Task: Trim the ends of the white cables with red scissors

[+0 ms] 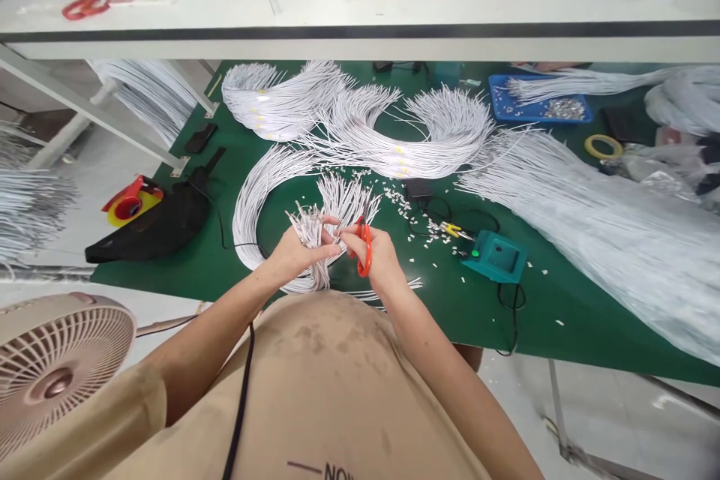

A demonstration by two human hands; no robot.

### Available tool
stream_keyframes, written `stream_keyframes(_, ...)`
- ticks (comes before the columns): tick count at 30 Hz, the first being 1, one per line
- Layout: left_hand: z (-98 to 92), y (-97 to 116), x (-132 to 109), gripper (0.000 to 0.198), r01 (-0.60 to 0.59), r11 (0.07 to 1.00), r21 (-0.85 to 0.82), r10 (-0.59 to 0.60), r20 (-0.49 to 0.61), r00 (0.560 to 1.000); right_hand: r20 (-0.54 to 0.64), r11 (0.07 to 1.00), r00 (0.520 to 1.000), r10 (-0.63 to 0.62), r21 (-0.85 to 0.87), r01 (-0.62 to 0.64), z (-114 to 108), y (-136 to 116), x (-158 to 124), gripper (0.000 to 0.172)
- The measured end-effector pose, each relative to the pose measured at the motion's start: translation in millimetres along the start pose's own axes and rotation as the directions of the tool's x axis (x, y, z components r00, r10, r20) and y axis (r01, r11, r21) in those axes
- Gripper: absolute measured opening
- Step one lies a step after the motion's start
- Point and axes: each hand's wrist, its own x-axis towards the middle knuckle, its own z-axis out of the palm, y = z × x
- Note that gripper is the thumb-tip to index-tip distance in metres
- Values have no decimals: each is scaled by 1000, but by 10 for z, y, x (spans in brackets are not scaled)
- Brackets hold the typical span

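My left hand (pixel 299 247) is closed round a bundle of thin white wires (pixel 308 229), its ends fanned upward. My right hand (pixel 376 251) grips orange-handled scissors (pixel 364 246), blades pointing up toward the wire ends beside the left hand. Both hands hover over the near edge of the green mat (pixel 225 270). More loose white wires (pixel 343 199) lie just behind the hands, with small white cut bits scattered round them.
Large white wire bundles (pixel 394 127) cover the mat's middle and right. A teal box (pixel 495 256), small yellow cutters (pixel 453 230), blue tray (pixel 540 99), tape roll (pixel 603 145) sit right. A black bag (pixel 163 221), red tape dispenser (pixel 130 201) and fan (pixel 56 367) are left.
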Motion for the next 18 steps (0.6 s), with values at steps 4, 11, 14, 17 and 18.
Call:
stream_keyframes(4,9,-12,-4,43,23,996,-88,-26,-29,999,-64,994,993,-100,-47,98,-8,14,-14,21)
stream_keyframes(11,45,9,-2,30,-11,988,-156,5,-40,999,-363,847,786,-500,-391,359,-27,-166,-46,22)
stream_keyframes(14,44,-22,14,32,-17,997,-72,13,-63,998,-191,881,874,-447,-265,392,74,-214,-21,21)
stream_keyframes(17,21,-73,32,37,-4,1000,-17,3,-77,997,-47,904,925,-377,-238,356,141,-166,26,21)
stream_keyframes(18,11,-88,37,40,2,1000,-9,-3,-84,997,-4,899,930,-367,-257,354,144,-137,41,21)
